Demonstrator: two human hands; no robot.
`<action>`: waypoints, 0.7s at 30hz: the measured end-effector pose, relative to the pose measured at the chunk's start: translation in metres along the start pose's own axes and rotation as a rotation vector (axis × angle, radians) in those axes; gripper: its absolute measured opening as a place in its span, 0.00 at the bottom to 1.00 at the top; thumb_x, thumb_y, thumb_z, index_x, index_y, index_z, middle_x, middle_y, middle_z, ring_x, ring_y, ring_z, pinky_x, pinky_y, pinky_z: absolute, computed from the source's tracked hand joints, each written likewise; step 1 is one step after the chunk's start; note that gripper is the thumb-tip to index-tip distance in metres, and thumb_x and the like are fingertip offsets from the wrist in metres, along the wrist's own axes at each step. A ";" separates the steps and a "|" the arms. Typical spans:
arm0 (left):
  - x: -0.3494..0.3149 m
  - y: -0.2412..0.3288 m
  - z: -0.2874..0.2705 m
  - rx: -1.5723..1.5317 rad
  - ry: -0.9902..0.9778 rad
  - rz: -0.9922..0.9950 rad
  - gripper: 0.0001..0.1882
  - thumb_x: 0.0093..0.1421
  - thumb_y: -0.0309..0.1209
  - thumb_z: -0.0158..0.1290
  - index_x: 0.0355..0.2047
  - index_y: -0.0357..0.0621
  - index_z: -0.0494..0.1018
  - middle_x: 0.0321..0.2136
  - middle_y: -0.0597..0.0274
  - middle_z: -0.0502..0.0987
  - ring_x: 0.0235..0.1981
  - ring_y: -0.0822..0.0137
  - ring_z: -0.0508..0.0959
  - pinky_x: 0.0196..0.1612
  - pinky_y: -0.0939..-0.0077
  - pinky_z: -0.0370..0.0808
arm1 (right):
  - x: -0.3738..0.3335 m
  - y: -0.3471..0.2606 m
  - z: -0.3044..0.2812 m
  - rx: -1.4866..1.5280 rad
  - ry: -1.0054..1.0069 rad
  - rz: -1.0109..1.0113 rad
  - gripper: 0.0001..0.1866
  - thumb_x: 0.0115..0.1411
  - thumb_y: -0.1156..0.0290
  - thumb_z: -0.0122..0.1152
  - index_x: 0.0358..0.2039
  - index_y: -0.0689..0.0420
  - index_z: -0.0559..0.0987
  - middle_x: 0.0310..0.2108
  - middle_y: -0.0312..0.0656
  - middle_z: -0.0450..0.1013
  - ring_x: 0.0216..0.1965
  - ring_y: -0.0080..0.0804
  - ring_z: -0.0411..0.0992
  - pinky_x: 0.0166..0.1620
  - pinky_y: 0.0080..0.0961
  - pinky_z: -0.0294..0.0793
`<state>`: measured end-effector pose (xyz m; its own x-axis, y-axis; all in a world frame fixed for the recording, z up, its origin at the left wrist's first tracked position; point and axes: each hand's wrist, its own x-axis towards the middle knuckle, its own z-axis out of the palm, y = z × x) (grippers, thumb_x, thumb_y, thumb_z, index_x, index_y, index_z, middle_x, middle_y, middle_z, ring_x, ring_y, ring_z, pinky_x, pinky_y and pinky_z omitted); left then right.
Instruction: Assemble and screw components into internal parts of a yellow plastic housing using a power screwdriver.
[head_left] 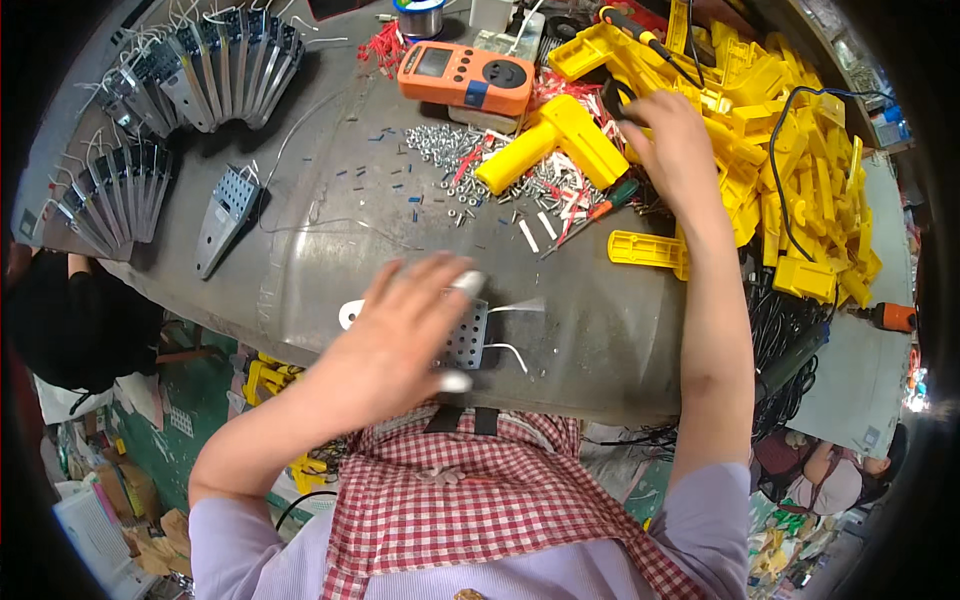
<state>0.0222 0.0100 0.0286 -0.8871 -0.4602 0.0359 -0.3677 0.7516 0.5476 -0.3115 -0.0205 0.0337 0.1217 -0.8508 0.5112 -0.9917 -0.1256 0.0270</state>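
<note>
My left hand (395,325) hovers over or rests on a perforated metal plate (467,345), its fingers spread and slightly blurred; white covers sit on two of its fingertips. White wires (510,348) stick out of the plate's right side, and most of the plate is hidden under the hand. Farther right, my right hand (672,140) reaches to the edge of a heap of yellow plastic housings (790,170). Its thumb and fingers are apart, close to a black loop (615,97). Beside it lies a yellow T-shaped housing (555,145) on loose screws.
An orange multimeter (465,75) stands behind the screw pile (440,145). A green-and-red screwdriver (605,205) lies nearby. Fanned rows of similar wired plates (225,75) and one single plate (228,215) occupy the left. Other people are at both sides.
</note>
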 end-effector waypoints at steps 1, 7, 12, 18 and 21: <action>0.008 0.008 0.008 0.089 -0.011 0.047 0.35 0.46 0.32 0.58 0.54 0.35 0.60 0.57 0.47 0.61 0.61 0.51 0.58 0.63 0.46 0.49 | -0.014 -0.022 -0.026 0.032 -0.077 -0.024 0.06 0.49 0.70 0.57 0.26 0.58 0.78 0.30 0.44 0.71 0.38 0.43 0.69 0.41 0.40 0.68; 0.027 0.026 0.048 0.404 0.053 0.201 0.20 0.49 0.27 0.49 0.44 0.32 0.70 0.39 0.53 0.72 0.50 0.60 0.68 0.62 0.45 0.51 | -0.147 -0.108 -0.053 0.270 -0.392 0.011 0.12 0.45 0.74 0.62 0.33 0.60 0.74 0.47 0.49 0.68 0.50 0.50 0.65 0.51 0.38 0.66; 0.044 0.006 0.061 -0.058 0.172 0.225 0.15 0.45 0.21 0.53 0.36 0.38 0.75 0.29 0.58 0.74 0.40 0.58 0.73 0.57 0.53 0.61 | -0.155 -0.108 -0.049 0.529 -0.372 0.214 0.19 0.41 0.77 0.68 0.34 0.62 0.71 0.54 0.55 0.62 0.53 0.54 0.62 0.54 0.41 0.64; 0.062 0.021 0.062 -0.218 0.179 0.095 0.09 0.45 0.23 0.59 0.29 0.42 0.75 0.25 0.61 0.74 0.34 0.62 0.75 0.55 0.56 0.61 | -0.181 -0.112 -0.035 1.554 0.069 0.753 0.26 0.47 0.81 0.63 0.47 0.62 0.65 0.55 0.49 0.62 0.57 0.39 0.61 0.56 0.35 0.61; 0.058 0.024 0.051 -0.160 0.173 0.119 0.18 0.43 0.28 0.62 0.36 0.42 0.73 0.36 0.57 0.73 0.43 0.57 0.72 0.55 0.54 0.59 | -0.167 -0.127 -0.031 1.496 0.043 0.678 0.31 0.49 0.82 0.61 0.53 0.61 0.60 0.56 0.47 0.62 0.57 0.34 0.61 0.58 0.32 0.60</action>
<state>-0.0522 0.0257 0.0018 -0.8553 -0.4576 0.2431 -0.2029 0.7275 0.6554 -0.2075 0.1537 -0.0282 -0.3187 -0.9419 0.1059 0.0615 -0.1321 -0.9893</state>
